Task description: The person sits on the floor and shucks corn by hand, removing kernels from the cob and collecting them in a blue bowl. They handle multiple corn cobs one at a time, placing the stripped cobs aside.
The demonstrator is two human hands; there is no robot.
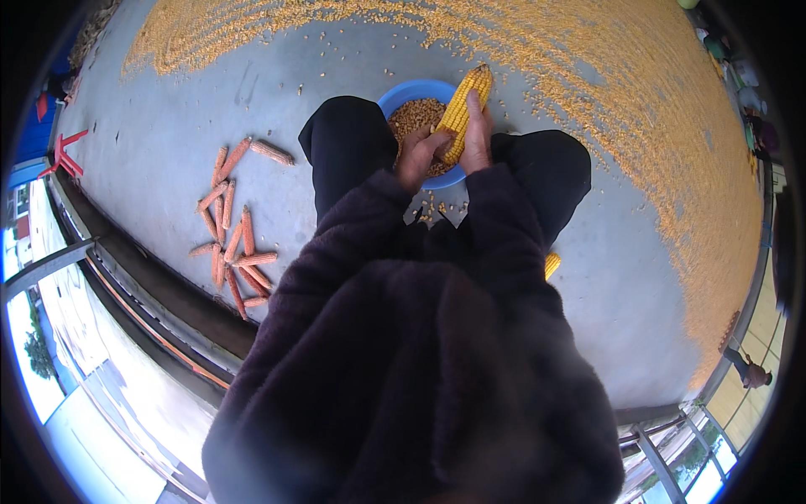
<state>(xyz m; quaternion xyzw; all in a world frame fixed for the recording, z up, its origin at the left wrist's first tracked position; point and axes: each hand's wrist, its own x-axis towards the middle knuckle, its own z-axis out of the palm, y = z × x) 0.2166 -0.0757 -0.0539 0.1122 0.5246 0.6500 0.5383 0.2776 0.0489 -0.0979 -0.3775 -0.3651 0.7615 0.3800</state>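
A yellow ear of corn [465,113] is held tilted over a blue plastic basin [395,96]. My right hand [477,135] grips the ear along its right side, thumb laid up its length. At the ear's lower end, my left hand [420,151] presses with its thumb and fingers. Loose corn kernels [412,120] fill much of the basin, which stands on the floor between my knees. Most of the ear still carries its kernels; the lower end is partly hidden by my left fingers.
Stripped reddish corn cobs [233,239] lie in a loose pile to my left. Spread kernels [630,82] cover the concrete floor ahead and to the right. Another yellow ear [552,265] shows beside my right hip. A red stool [64,154] is at far left; a person [752,373] is at far right.
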